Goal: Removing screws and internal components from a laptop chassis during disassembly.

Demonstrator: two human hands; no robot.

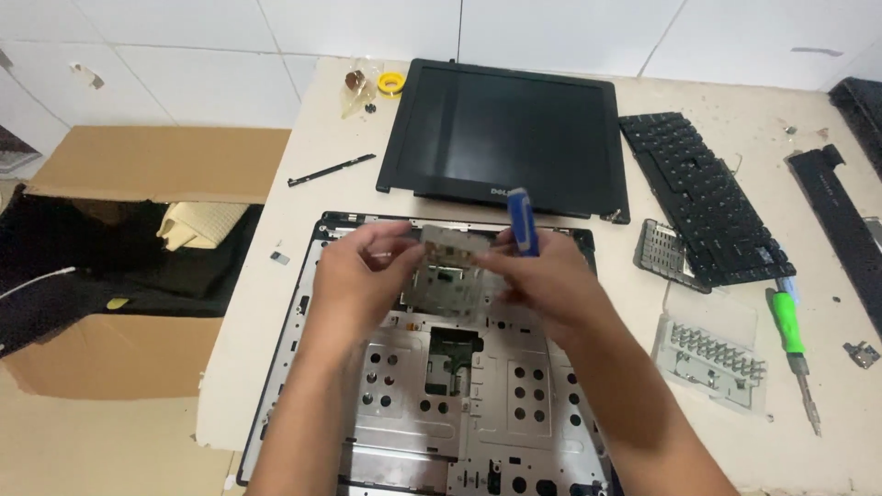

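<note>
I pinch a small metal plate (452,246) between both hands' fingertips above the opened laptop base (432,386). My left hand (354,280) grips its left edge. My right hand (542,280) grips the right edge, also clasping a blue-handled screwdriver (523,220) upright.

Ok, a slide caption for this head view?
Both hands, left hand and right hand, lift a metal plate above an opened laptop base.

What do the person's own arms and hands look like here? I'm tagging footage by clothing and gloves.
Both the left hand and the right hand are bare: no gloves, and no rings, watch or wristband show. Both forearms are uncovered as far as the bottom edge of the picture, so no sleeve is in view. The fingers carry no tape or markings that can be made out.
</note>
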